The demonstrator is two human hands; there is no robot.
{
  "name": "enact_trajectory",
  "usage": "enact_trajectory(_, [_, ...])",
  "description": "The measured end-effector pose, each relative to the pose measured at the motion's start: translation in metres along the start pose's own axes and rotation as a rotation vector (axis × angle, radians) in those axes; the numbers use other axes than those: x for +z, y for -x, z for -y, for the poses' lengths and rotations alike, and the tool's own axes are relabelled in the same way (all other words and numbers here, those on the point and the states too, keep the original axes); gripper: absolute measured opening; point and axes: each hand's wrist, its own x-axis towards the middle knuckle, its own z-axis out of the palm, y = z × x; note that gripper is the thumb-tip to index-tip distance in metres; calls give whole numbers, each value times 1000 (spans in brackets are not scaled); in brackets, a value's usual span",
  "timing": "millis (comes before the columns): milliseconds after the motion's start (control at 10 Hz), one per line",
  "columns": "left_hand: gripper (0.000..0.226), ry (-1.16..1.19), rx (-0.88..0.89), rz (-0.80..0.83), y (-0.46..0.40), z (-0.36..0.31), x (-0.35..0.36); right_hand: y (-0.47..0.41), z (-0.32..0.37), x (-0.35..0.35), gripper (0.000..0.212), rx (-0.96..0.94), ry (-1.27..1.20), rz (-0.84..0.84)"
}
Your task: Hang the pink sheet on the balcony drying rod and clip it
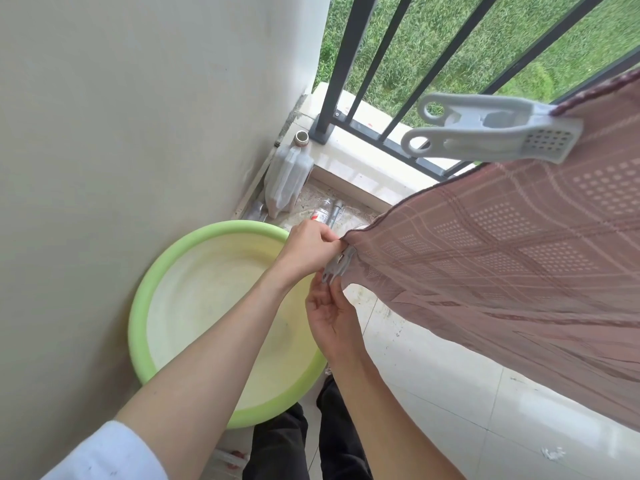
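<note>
Pink sheet [502, 258] is hanging already, one clip [491, 128] on. We are pinching its corner with our left hand [308, 249], our right hand [330, 313] fingering a second clip [337, 268]; next, checking it bites firmly.

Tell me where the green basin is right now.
In the head view the green basin sits on the balcony floor at lower left, against the wall, beneath the left forearm.

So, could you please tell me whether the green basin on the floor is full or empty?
Empty: the green basin shows its bare pale bottom, with no laundry inside.
</note>
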Motion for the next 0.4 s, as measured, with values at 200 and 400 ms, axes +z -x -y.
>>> enact_trajectory(200, [23,-55,-8,7,3,0,7,3,10,-3,11,49,159,27])
enact_trajectory(400, [7,-70,28,-41,16,6,15,12,30,-1,21,63,503,-96])
